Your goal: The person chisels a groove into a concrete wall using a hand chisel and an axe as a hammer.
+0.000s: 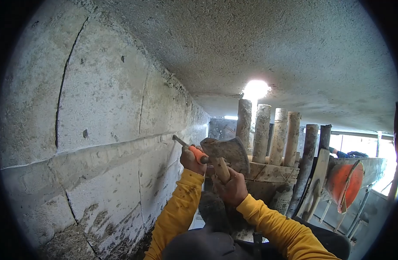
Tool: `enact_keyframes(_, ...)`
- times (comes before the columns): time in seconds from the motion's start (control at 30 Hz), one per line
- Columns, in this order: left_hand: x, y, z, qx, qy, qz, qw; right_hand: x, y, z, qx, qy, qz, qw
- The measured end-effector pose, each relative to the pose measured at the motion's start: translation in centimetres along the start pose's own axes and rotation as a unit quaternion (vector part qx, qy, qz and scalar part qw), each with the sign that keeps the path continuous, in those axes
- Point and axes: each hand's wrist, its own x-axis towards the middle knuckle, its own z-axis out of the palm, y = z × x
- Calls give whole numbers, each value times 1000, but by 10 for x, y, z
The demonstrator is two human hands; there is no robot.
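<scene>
My left hand [192, 161] is wrapped round the orange handle of a chisel [198, 154]. The metal tip of the chisel points up and left, at the groove [121, 151] that runs along the pale block wall [103, 99]. In my right hand [233, 188] is the wooden handle of a hatchet [229, 154]. Its broad, worn metal head is just right of the chisel's handle end. Whether head and handle end touch, I cannot tell.
Several round wooden poles [262, 134] stand upright behind a plank [272, 172]. An orange-red round object [345, 182] hangs at the right. A rough concrete ceiling [251, 43] is low overhead. Part of a person in dark clothing [353, 154] shows at the far right.
</scene>
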Motion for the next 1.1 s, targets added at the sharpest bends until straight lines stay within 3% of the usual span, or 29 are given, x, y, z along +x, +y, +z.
enact_keyframes(0.1, 8, 10, -3, 37, 6, 20, 999, -1, -6, 1, 12, 12, 1, 1000)
enact_keyframes(0.17, 23, 14, 3, -52, 87, -41, 994, -4, -8, -1, -20, 13, -2, 1000)
enact_keyframes(0.2, 24, 16, 2, -65, 85, -46, 993, -7, -8, -1, -37, 13, -3, 999)
enact_keyframes(0.3, 21, 21, 6, -111, 65, -64, 990, -14, 14, 13, -45, 77, -147, 985)
enact_keyframes(0.4, 27, 13, -5, -139, 32, -78, 987, -6, 18, 13, -128, -48, 21, 990)
enact_keyframes(0.5, 35, 7, -8, -105, 19, -51, 993, -16, 36, 16, -44, -22, -29, 998)
enact_keyframes(0.6, 31, 4, -20, -73, -11, -31, 997, -27, 30, 22, -29, -11, 43, 999)
enact_keyframes(0.67, 36, 7, -24, -75, -58, -44, 994, -12, 25, 18, -96, -56, 32, 993)
enact_keyframes(0.7, 57, 3, -42, -117, -12, -60, 991, -5, 23, 15, -130, -76, 27, 988)
enact_keyframes(0.73, 63, 14, -66, -136, -243, -127, 952, -7, 23, 11, -129, -77, 17, 988)
enact_keyframes(0.8, 56, 26, -62, -162, -62, -166, 971, -9, 21, 9, -126, -82, -6, 989)
enact_keyframes(0.83, 69, 24, -81, -134, -144, -178, 964, -8, 20, 11, -113, -68, -1, 991)
enact_keyframes(0.93, 67, 8, -93, -96, -98, -109, 985, -19, 24, 19, -114, -78, 41, 989)
enact_keyframes(1.07, 74, 20, -79, -165, -13, -213, 963, 0, 30, 13, -194, -134, 57, 970)
enact_keyframes(1.1, 81, 19, -79, -173, -39, -216, 960, 0, 27, 9, -205, -138, 55, 967)
